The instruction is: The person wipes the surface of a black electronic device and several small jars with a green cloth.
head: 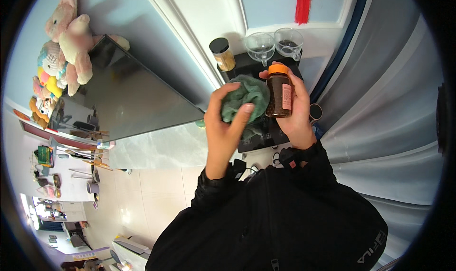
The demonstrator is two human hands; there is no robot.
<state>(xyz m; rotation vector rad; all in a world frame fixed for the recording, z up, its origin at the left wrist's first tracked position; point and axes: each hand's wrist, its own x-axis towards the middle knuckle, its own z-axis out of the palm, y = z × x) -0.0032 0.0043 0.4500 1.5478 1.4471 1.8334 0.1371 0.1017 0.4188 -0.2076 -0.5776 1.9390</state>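
Observation:
My left hand (224, 121) grips a crumpled green cloth (254, 93), its thumb and fingers spread around the bundle. Beside it, my right hand (297, 107) holds a dark brown jar (276, 93) with an orange lid (278, 69) and a pink label bearing writing. The jar is upright in the picture, and its left side is close to the cloth; whether they touch I cannot tell. Both hands are above a black-topped stand (265, 139). At its far end are a black-lidded jar (222, 54) with yellowish contents and two clear glass cups (260, 47), (288, 43) with handles.
A large television (139, 93) stands on a marble-patterned cabinet (153, 148) to the left, with plush toys (73, 46) beyond it. Grey curtains (374, 128) hang close on the right. A red tassel (303, 5) hangs on the wall ahead.

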